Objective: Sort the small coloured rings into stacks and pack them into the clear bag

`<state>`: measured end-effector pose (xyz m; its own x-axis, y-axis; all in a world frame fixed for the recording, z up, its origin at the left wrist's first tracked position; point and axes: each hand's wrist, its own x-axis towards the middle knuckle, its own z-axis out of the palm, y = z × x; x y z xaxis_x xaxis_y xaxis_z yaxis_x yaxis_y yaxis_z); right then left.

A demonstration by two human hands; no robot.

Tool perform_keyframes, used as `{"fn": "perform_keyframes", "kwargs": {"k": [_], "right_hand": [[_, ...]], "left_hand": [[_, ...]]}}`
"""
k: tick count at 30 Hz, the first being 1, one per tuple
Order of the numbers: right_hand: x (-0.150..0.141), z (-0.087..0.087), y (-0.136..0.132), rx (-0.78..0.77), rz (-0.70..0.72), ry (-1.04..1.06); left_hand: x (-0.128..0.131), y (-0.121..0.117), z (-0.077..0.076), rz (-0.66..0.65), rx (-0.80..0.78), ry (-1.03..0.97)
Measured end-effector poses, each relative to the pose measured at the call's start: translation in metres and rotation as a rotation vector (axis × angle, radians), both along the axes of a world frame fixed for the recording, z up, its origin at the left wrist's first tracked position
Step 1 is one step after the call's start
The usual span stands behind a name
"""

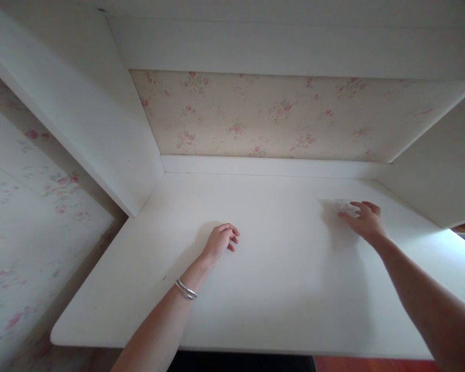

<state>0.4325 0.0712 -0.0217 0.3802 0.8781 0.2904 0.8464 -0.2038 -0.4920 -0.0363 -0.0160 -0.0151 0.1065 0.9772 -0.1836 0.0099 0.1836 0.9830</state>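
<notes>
At the right of the frame, a crumpled white wad [344, 207], perhaps tissue or thin plastic, is held by the right hand [366, 219] at the white bench [256, 305]. It is pinched between thumb and fingers, apparently so that the loose material is kept bunched; how firmly it is pressed down cannot be told. Near the middle of the frame, the left hand [219, 242] is held palm inward with its fingers loosely curled, and nothing is seen in it; it seems to be kept clear of the wad, perhaps for balance. Whether the bench is touched by it cannot be told. A silvery bracelet [186, 289] is worn at the left wrist, where sliding is probably limited by the forearm.
</notes>
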Motion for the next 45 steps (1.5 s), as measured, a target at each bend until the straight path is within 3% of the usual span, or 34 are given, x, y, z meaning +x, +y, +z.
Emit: {"fn": "perform_keyframes", "kwargs": {"k": [8, 13, 16, 18, 22, 25, 27, 29, 34, 45], "right_hand": [[0.022, -0.02, 0.006, -0.055, -0.041, 0.018], [-0.007, -0.003, -0.005, 0.031, -0.03, -0.159], [-0.054, 0.013, -0.018, 0.254, 0.095, -0.215], [-0.096, 0.019, -0.029, 0.297, 0.213, -0.07], [-0.192, 0.015, -0.059, 0.133, 0.456, 0.459], [-0.26, 0.008, -0.079, -0.053, 0.588, 0.74], [-0.295, 0.007, -0.087, -0.207, 0.703, 0.778], [-0.318, 0.009, -0.091, -0.251, 0.751, 0.73], [-0.328, 0.012, -0.096, -0.195, 0.735, 0.649], [-0.321, 0.007, -0.1, -0.178, 0.799, 0.689]], "left_hand": [[0.001, 0.0, 0.001, -0.047, -0.017, 0.012], [0.001, -0.001, 0.003, -0.077, -0.047, 0.04], [0.0, 0.0, 0.002, -0.083, -0.036, 0.094], [0.0, 0.0, 0.0, -0.099, 0.01, 0.118], [0.0, 0.0, -0.001, -0.107, 0.046, 0.129], [0.002, -0.001, 0.001, -0.128, 0.077, 0.194], [0.003, -0.002, 0.001, -0.165, 0.141, 0.269], [0.004, -0.003, 0.0, -0.183, 0.212, 0.347], [0.007, -0.006, -0.004, -0.188, 0.265, 0.461], [0.008, -0.007, -0.002, -0.214, 0.275, 0.393]]}}
